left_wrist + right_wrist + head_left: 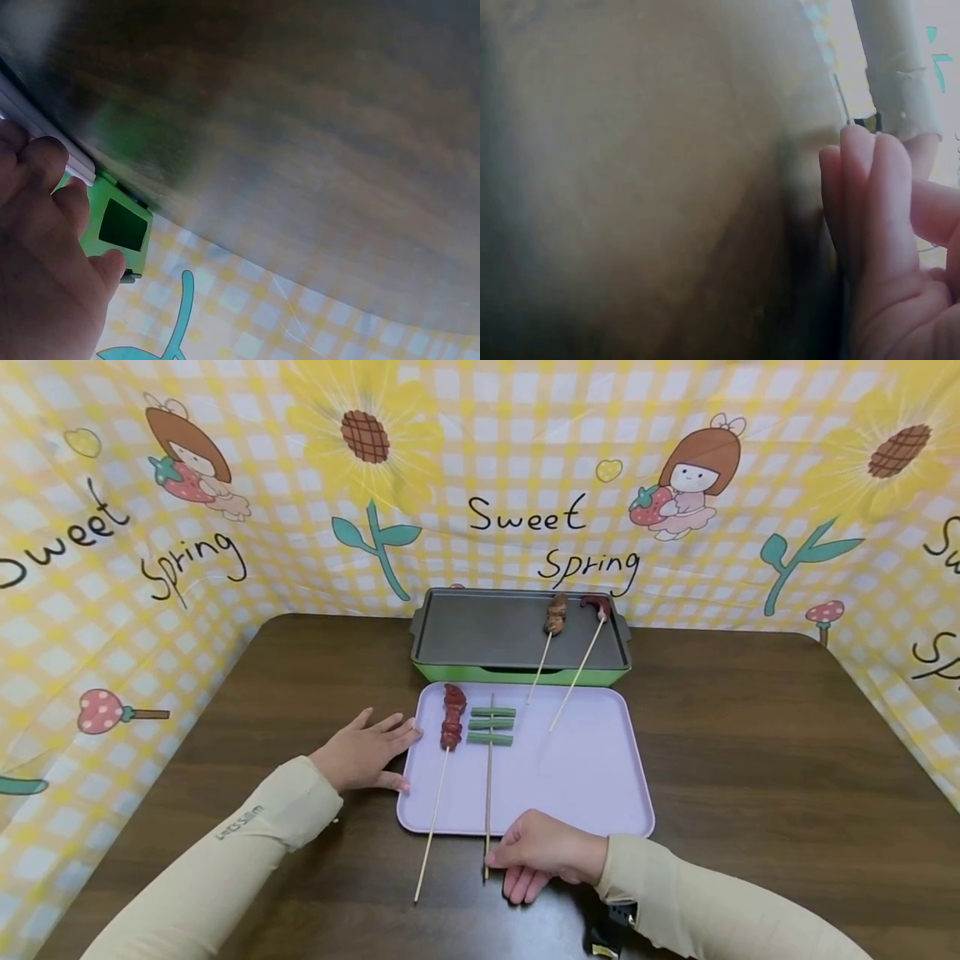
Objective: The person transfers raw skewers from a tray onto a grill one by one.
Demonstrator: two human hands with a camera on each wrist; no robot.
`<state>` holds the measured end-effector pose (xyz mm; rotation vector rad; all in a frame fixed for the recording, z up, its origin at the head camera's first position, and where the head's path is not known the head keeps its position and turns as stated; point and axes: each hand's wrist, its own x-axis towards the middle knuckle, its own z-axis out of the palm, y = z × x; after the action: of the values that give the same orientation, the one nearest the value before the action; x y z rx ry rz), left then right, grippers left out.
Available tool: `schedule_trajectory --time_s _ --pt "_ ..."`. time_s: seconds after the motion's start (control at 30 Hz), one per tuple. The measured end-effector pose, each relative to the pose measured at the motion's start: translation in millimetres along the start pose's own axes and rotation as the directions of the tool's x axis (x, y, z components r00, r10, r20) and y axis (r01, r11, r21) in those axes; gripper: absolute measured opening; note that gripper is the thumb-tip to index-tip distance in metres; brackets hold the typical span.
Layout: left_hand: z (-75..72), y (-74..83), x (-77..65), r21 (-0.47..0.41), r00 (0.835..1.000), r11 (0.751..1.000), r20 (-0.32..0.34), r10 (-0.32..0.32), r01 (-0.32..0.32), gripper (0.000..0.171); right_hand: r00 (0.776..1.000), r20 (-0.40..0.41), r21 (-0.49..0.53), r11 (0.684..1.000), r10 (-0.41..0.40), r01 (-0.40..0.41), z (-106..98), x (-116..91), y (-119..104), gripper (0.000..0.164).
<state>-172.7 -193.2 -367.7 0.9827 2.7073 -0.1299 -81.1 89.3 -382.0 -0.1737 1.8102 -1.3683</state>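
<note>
A lilac tray lies on the table, with my left hand at its left edge, fingers spread and fingertips right at the rim. In the left wrist view that hand overlaps the tray's edge. Between thumb and forefinger, my right hand pinches the lower end of a skewer of green bean pieces, whose beans lie over the tray. Its other fingers are extended. Left of the beans lies a skewer of red meat, its stick reaching past the tray's front edge.
Behind the tray stands a green grill with a dark flat plate. On its right side lie a brown meat skewer and a dark red, curled skewer, sticks over the tray. A yellow checked cloth hangs around the wooden table.
</note>
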Motion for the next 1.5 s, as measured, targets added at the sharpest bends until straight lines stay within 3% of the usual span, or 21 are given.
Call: schedule_trajectory --time_s 0.23,0.53,1.0,1.17,1.3,1.5 --pt "-0.3 -0.9 -2.1 -0.048 1.000 0.999 -0.015 0.024 -0.024 0.090 1.000 0.009 -0.018 1.000 0.011 -0.011 9.1 5.5 -3.8 0.022" --pt "-1.3 1.5 -0.7 -0.005 1.000 1.000 0.012 -0.009 0.009 0.081 0.999 0.006 -0.011 0.999 0.038 -0.038 15.4 6.4 -3.2 0.021" --pt "-0.8 1.3 1.4 0.001 1.000 1.000 0.025 -0.018 0.018 0.082 0.999 -0.035 0.000 1.000 -0.015 0.015 15.7 4.7 2.7 0.017" --pt "0.8 0.2 0.8 0.013 1.000 1.000 0.023 -0.018 0.017 0.082 0.995 -0.077 0.074 0.994 -0.069 0.075 15.9 2.7 5.4 0.005" --pt "1.2 -0.6 1.2 0.011 1.000 1.000 0.021 -0.018 0.017 0.082 0.988 -0.120 0.132 0.985 -0.093 0.109 15.2 -0.1 7.7 0.015" --pt "-1.1 0.4 1.0 0.020 0.999 1.000 0.027 -0.023 0.022 0.082 0.988 -0.114 0.180 0.975 -0.108 0.127 13.5 -3.0 8.4 0.026"
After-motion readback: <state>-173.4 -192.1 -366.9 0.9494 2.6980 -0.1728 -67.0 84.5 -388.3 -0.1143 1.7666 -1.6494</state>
